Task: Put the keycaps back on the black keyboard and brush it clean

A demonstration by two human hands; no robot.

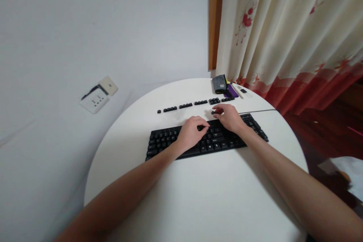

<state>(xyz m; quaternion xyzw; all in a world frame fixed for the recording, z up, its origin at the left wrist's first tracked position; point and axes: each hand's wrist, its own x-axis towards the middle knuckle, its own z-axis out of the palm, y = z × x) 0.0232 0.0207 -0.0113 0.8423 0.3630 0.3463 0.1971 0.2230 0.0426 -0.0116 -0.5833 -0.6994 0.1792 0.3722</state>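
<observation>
- In the head view, the black keyboard [216,146] lies across the white desk [181,196], in front of the person and beneath both hands, well placed for either to reach its keys.
- The right hand [230,118] hangs over the keyboard's far edge, its grip closed on what looks like a loose black keycap [213,112], pinched at the fingertips, probably because so small a piece allows nothing fuller.
- The left hand [190,133] rests over the keys with thumb and forefinger brought together; whether that grip holds anything I cannot tell.
- Behind the keyboard runs a row of keycaps [185,105], one alone at the left end, then small clusters with gaps; the spacing seems meant to keep their order readable.
- A grey pouch [219,84], a purple cloth [232,91] and a pale stick [237,90] sit at the far edge, apparently set aside for working room.
- The pouch bears a pale label, too small to read; key legends are equally illegible, and no brand can be made out.
</observation>
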